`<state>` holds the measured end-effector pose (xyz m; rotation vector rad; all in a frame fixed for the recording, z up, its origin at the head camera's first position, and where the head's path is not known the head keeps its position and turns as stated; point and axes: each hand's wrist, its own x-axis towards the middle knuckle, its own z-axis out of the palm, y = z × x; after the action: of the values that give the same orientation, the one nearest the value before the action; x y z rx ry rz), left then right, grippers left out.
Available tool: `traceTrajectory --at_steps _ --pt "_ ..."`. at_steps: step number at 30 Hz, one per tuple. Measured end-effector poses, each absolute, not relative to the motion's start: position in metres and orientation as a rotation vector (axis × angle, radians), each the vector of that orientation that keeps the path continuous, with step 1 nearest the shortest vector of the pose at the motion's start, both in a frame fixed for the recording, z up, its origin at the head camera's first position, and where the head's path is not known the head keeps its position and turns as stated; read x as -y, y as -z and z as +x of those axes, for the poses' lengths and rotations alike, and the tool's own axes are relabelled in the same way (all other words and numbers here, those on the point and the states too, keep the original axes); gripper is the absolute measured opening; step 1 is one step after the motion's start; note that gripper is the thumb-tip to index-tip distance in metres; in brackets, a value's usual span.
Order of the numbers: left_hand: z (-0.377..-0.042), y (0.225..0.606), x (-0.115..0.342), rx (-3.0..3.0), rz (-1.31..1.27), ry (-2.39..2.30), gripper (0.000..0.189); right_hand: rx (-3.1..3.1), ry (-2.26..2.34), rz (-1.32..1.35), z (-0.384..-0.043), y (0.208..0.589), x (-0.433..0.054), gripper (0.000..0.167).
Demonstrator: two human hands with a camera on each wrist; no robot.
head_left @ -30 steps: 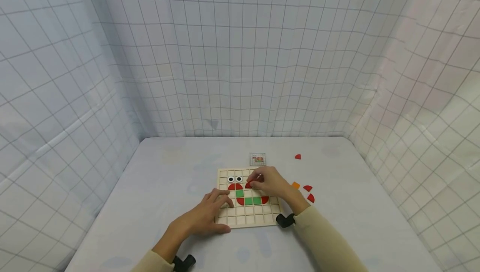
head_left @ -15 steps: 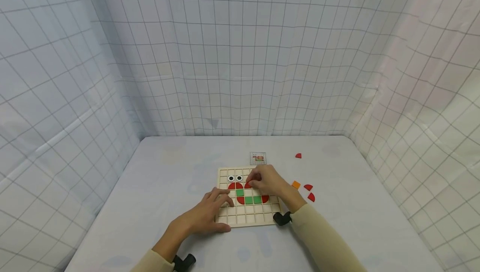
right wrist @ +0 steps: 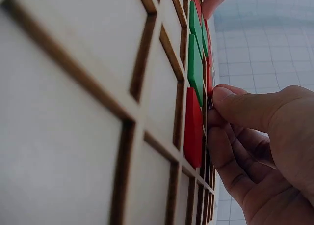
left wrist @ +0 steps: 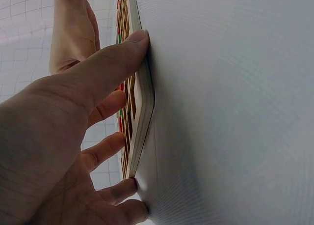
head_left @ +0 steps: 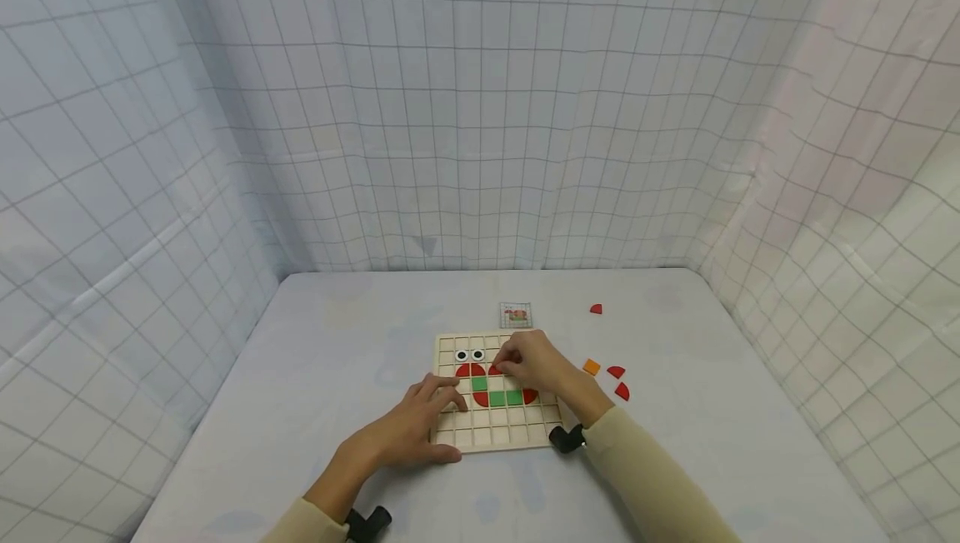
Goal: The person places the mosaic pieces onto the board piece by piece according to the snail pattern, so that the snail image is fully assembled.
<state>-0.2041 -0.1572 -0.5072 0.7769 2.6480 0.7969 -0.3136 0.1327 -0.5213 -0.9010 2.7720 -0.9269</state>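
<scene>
A wooden grid board (head_left: 491, 440) lies flat on the table. Two eye tiles (head_left: 469, 356), green square tiles (head_left: 506, 399) and red quarter-circle tiles (head_left: 470, 371) sit in its cells. My right hand (head_left: 534, 360) pinches another red quarter-circle tile (head_left: 494, 371) at a cell right of the upper red pair, partly hiding it. With fingers spread, my left hand (head_left: 411, 426) rests at the board's left side; in the left wrist view its thumb (left wrist: 132, 45) touches the board's edge. In the right wrist view, thumb and fingers meet close to the board, beyond a red tile (right wrist: 194, 129).
A small picture card (head_left: 515, 315) lies just behind the board. To the right are an orange square tile (head_left: 592, 367) and loose red quarter-circle tiles (head_left: 616, 372), with another red tile (head_left: 596, 309) farther back. Gridded white curtains (head_left: 465, 110) surround the table.
The red quarter-circle tile in my right hand has shifted slightly left and settled flatter at its cell. My left hand stays in place.
</scene>
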Motion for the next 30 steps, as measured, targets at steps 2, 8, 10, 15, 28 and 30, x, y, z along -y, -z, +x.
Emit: traceTrajectory --at_steps 2,8,10,15,28,30 --pt "-0.205 0.507 0.157 -2.649 0.772 -0.793 0.058 -2.775 0.925 -0.938 -0.313 0.522 -0.137 0.010" --pt "-0.206 0.507 0.157 -2.649 0.762 -0.792 0.059 -2.764 0.969 -1.035 -0.308 0.522 -0.162 0.008" --pt "-0.206 0.507 0.156 -2.649 0.763 -0.793 0.059 -2.749 0.970 -1.036 -0.306 0.520 -0.172 0.007" --pt "-0.207 0.506 0.156 -2.653 0.770 -0.789 0.060 -2.628 0.985 -1.033 -0.299 0.517 -0.192 0.008" --pt "-0.206 0.508 0.157 -2.661 0.767 -0.790 0.061 -2.573 0.898 -1.097 -0.299 0.522 -0.195 0.014" --pt "-0.206 0.509 0.157 -2.660 0.769 -0.790 0.061 -2.576 0.888 -1.118 -0.299 0.521 -0.194 0.013"
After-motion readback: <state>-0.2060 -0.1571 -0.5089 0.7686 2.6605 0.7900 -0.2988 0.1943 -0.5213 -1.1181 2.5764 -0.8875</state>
